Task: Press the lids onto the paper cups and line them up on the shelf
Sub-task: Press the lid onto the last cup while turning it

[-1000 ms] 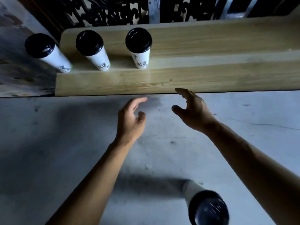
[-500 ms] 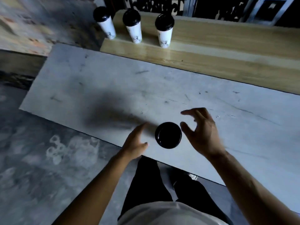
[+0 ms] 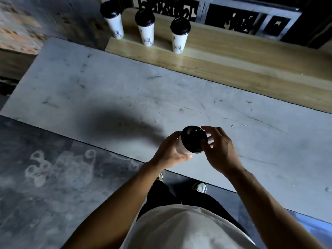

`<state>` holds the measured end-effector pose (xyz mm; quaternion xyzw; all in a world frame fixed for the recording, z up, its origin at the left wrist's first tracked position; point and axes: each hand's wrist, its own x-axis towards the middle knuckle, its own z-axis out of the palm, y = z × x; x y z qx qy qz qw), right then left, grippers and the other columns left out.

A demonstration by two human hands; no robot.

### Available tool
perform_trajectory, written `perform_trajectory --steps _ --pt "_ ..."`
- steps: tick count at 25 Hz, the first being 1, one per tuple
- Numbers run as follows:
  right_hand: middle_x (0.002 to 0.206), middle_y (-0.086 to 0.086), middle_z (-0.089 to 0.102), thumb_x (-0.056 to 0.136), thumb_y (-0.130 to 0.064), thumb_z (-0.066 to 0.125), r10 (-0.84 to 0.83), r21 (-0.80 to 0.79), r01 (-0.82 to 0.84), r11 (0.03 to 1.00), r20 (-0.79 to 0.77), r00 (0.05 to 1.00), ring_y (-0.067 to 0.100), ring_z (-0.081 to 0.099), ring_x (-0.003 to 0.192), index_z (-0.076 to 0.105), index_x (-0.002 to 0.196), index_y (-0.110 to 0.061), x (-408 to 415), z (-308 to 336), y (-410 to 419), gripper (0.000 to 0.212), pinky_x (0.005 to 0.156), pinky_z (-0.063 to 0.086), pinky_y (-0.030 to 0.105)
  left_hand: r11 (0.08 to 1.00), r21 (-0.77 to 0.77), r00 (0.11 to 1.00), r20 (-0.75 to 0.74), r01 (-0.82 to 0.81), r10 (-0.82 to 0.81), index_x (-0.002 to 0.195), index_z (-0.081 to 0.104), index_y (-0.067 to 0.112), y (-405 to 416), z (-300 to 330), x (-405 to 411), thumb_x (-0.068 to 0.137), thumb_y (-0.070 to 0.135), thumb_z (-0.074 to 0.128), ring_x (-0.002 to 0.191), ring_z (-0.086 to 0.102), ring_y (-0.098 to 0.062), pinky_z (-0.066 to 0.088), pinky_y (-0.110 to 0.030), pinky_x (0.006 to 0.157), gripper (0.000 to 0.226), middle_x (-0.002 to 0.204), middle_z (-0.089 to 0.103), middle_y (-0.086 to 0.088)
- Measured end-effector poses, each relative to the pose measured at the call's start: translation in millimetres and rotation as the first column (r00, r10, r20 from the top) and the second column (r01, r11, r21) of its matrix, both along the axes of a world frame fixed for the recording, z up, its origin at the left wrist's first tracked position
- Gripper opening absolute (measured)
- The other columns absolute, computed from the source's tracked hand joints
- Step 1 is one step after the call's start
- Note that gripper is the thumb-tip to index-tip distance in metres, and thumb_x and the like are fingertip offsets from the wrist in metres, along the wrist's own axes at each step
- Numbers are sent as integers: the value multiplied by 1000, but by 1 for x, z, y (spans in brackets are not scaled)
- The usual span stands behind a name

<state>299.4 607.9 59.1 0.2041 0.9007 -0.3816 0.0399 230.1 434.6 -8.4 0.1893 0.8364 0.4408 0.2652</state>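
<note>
A white paper cup (image 3: 181,146) with a black lid (image 3: 193,139) is near the front edge of the grey marble table (image 3: 125,97). My left hand (image 3: 170,152) wraps the cup's side. My right hand (image 3: 220,148) curls around the lid's right rim, with fingertips touching it. Three lidded cups stand in a row at the left end of the wooden shelf (image 3: 233,56): the left cup (image 3: 115,24), the middle cup (image 3: 146,29) and the right cup (image 3: 179,35).
The shelf runs to the right behind the table. A dark carved screen (image 3: 233,17) stands behind the shelf. The floor (image 3: 45,177) lies to the left, and my legs and shoes show below the table's edge.
My view pulled back from the shelf to the table's front. Both hands came in from open positions and closed around the lidded cup, the left on its side, the right on its lid.
</note>
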Motion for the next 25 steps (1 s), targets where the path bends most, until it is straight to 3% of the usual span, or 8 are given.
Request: perform_trajectory --steps 3,8,11,13,15,17,21,25 --pt "120 5 68 99 -34 44 -192 -201 196 960 39 981 24 64 109 60 135 -21 0 23 -2 42 89 47 32 987 -138 993 -71 86 -97 117 53 24 -9 31 -3 65 45 84 92 68 -20 57 -37 76 64 111 69 5" --pt "105 -11 63 100 -54 36 -300 -343 311 886 88 950 25 59 109 67 109 -38 3 41 -18 35 94 50 45 919 -375 870 -404 126 -284 110 45 19 -8 76 3 67 50 69 84 70 -29 55 -34 64 58 101 72 0" --pt "111 1 66 89 -69 36 -328 -400 367 839 167 930 25 60 104 70 112 -36 3 39 -21 53 90 51 46 884 -442 794 -480 148 -373 115 44 17 -8 89 5 68 48 67 81 71 -32 51 -32 62 61 103 72 -5" --pt "106 3 67 94 -65 39 -368 -483 413 772 191 910 22 60 92 71 109 -31 3 40 -22 49 72 48 37 845 -502 747 -488 182 -451 123 42 16 -8 93 5 72 45 69 85 70 -34 51 -35 65 65 109 67 -8" --pt "103 3 66 105 -43 39 -415 -551 429 716 160 896 19 57 86 70 108 -26 4 42 -24 35 59 46 24 825 -534 727 -490 186 -482 127 40 14 -5 98 5 74 43 71 89 69 -36 53 -38 68 67 111 64 -11" --pt "107 3 66 108 -30 36 -457 -588 430 685 113 882 17 57 88 70 114 -22 4 44 -27 36 51 45 14 821 -537 734 -476 195 -485 129 36 12 0 101 6 73 42 73 89 69 -38 55 -39 71 73 110 62 -14" --pt "110 2 68 107 -28 37 -485 -587 442 678 95 869 15 59 90 71 113 -23 5 46 -31 36 57 46 22 797 -567 729 -455 206 -512 126 35 12 8 108 8 72 40 73 86 69 -39 53 -38 68 71 107 61 -14" --pt "108 -3 68 94 -46 41 -447 -524 422 740 85 890 17 59 94 72 109 -30 2 47 -22 38 68 44 31 784 -595 720 -464 178 -516 122 40 13 14 116 7 72 43 73 85 70 -38 48 -36 65 67 105 64 -11"
